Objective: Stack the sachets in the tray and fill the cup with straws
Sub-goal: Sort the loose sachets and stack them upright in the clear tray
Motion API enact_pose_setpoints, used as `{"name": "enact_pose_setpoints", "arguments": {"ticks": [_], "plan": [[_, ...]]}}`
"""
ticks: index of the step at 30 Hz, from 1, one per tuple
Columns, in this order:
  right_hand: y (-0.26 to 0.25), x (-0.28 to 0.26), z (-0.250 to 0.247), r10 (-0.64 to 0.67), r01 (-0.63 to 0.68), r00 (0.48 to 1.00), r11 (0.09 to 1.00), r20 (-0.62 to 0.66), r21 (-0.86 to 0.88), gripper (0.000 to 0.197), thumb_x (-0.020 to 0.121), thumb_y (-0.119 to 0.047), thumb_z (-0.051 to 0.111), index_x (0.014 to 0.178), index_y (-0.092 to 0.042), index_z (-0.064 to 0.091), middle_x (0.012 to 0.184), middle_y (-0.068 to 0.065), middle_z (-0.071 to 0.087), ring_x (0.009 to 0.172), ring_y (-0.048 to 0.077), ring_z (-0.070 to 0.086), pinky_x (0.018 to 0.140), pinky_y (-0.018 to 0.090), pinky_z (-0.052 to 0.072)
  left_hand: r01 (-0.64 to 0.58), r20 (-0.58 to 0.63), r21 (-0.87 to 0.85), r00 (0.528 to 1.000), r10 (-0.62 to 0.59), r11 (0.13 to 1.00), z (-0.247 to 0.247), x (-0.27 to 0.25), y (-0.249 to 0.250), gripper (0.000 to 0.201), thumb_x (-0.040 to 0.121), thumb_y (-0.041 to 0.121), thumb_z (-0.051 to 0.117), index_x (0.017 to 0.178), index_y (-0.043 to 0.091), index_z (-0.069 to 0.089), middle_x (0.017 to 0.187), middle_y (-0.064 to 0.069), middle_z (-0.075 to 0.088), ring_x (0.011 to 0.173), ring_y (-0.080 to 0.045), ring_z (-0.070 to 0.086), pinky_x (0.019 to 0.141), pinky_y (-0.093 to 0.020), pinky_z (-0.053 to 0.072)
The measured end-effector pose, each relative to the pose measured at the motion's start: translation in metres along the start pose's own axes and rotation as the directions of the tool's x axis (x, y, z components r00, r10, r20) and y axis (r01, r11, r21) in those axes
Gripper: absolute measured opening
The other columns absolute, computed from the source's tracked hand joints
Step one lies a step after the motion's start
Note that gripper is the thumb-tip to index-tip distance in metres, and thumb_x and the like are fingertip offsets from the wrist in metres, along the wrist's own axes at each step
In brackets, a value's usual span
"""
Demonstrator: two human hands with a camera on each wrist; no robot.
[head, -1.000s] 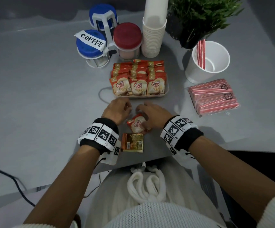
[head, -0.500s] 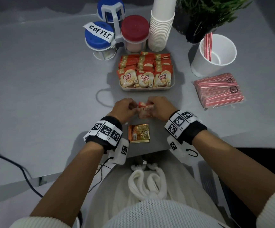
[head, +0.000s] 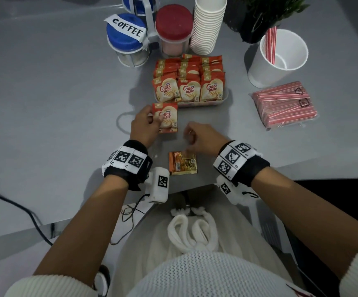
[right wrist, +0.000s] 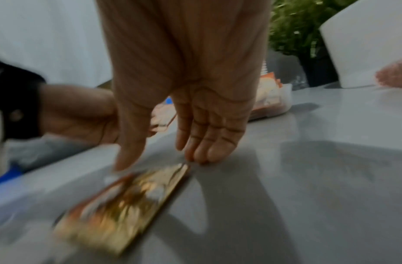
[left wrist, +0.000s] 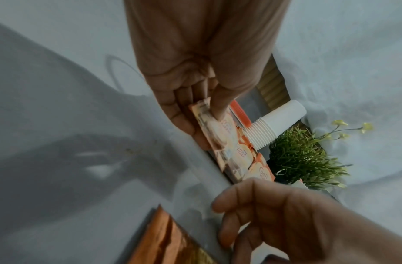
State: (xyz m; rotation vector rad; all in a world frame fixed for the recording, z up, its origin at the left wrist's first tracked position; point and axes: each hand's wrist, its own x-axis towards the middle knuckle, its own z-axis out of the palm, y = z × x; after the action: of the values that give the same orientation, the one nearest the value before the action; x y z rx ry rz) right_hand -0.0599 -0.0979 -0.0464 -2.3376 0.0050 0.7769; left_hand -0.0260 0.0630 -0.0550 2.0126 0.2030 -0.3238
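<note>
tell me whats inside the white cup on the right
The white cup holds a few red-and-white striped straws leaning on its far-left wall; the rest of the inside looks bare. The near inner wall is hidden by its rim.

gold sachet (right wrist: pixel 118 205): blurred (right wrist) | rear jar (head: pixel 140 3): cut off

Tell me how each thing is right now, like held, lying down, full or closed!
left hand: holds the lifted sachet
lifted sachet: upright, off the table
right hand: holds nothing, fingers reaching down
gold sachet: lying flat
tray: packed with standing sachets
white cup: upright, few straws inside
straw packet: lying flat
red-lidded jar: closed
</note>
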Motion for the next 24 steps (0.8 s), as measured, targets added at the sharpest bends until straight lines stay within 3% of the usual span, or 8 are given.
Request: {"name": "enact_pose_setpoints", "arguments": {"ticks": [3,7,10,13,15,17,20,24], "plan": [[-0.002,-0.005,0.017,-0.047,0.073,0.995,0.952,0.092,-0.298,0.057,0.069,-0.027,0.078,0.115,-0.012,0.049,0.118,0.007,0.045,0.109,0.023,0.043,0.089,0.035,0.041,0.043,0.008,0.006,0.999,-0.043,0.999,-0.002,0.001,-0.006,0.021,0.091,0.011,0.053,0.111,0.006,0.057,0.112,-0.016,0.065,0.103,-0.029,0.062,0.091,-0.040,0.051],[-0.003,-0.001,0.025,-0.046,0.088,0.993,0.900,0.108,-0.426,0.048,0.071,-0.027,0.077,0.107,-0.009,0.050,0.117,0.009,0.045,0.108,0.025,0.044,0.086,0.036,0.041,0.066,0.025,-0.042,0.998,-0.065,0.997,0.001,0.000,-0.008,0.022,0.091,0.008,0.053,0.112,0.004,0.057,0.112,-0.018,0.065,0.104,-0.030,0.063,0.092,-0.041,0.051],[-0.003,0.002,0.016,-0.023,0.051,0.995,0.954,0.097,-0.295,0.022,0.077,-0.014,0.069,0.086,-0.013,0.049,0.104,0.013,0.055,0.098,0.028,0.053,0.073,0.031,0.037,0.097,0.025,-0.071,0.995,-0.096,0.993,0.001,0.001,-0.008,0.023,0.090,0.007,0.054,0.113,0.003,0.056,0.113,-0.019,0.065,0.104,-0.031,0.063,0.093,-0.042,0.051],[0.001,0.001,-0.002,-0.031,0.025,0.993,0.998,-0.115,-0.052,0.025,0.079,-0.010,0.066,0.071,-0.016,0.043,0.086,0.009,0.053,0.082,0.024,0.049,0.070,0.031,0.037,0.128,0.026,-0.094,0.992,-0.126,0.987,0.001,0.004,-0.006,0.026,0.090,0.006,0.053,0.116,0.002,0.052,0.116,-0.019,0.063,0.105,-0.030,0.062,0.094,-0.041,0.051],[0.000,0.000,-0.015,-0.029,0.067,0.948,0.992,-0.318,0.107,0.011,0.081,-0.010,0.065,0.086,-0.008,0.054,0.089,0.004,0.053,0.084,0.017,0.049,0.070,0.027,0.040,0.151,0.037,-0.106,0.988,-0.147,0.983,0.002,0.006,-0.004,0.027,0.091,0.005,0.051,0.117,0.003,0.049,0.117,-0.018,0.062,0.106,-0.031,0.062,0.090,-0.041,0.053],[-0.001,-0.001,-0.025,-0.024,0.140,0.884,0.966,-0.467,0.215,0.016,0.084,-0.010,0.063,0.097,-0.001,0.059,0.092,0.003,0.057,0.087,0.012,0.051,0.066,0.018,0.040,0.186,0.075,-0.145,0.981,-0.177,0.972,0.005,0.008,-0.001,0.028,0.091,0.003,0.050,0.120,0.003,0.047,0.119,-0.019,0.060,0.105,-0.034,0.063,0.074,-0.041,0.058],[-0.005,0.000,-0.031,-0.083,0.264,0.774,0.943,-0.628,0.200,0.016,0.084,-0.007,0.062,0.099,-0.001,0.064,0.093,0.003,0.061,0.087,0.013,0.055,0.068,0.010,0.043,0.214,0.137,-0.211,0.973,-0.188,0.954,0.013,0.012,0.010,0.030,0.093,0.001,0.045,0.122,0.003,0.044,0.121,-0.019,0.058,0.102,-0.035,0.063,0.053,-0.028,0.057],[0.004,0.007,-0.022,-0.317,0.378,0.694,0.924,-0.647,-0.047,0.018,0.076,0.002,0.062,0.090,0.000,0.072,0.090,0.017,0.067,0.081,0.030,0.063,0.071,0.030,0.050,0.224,0.190,-0.332,0.967,-0.168,0.916,0.022,0.014,0.031,0.021,0.094,0.002,0.041,0.112,0.010,0.049,0.112,-0.015,0.058,0.095,-0.030,0.060,0.049,-0.027,0.056]]}}
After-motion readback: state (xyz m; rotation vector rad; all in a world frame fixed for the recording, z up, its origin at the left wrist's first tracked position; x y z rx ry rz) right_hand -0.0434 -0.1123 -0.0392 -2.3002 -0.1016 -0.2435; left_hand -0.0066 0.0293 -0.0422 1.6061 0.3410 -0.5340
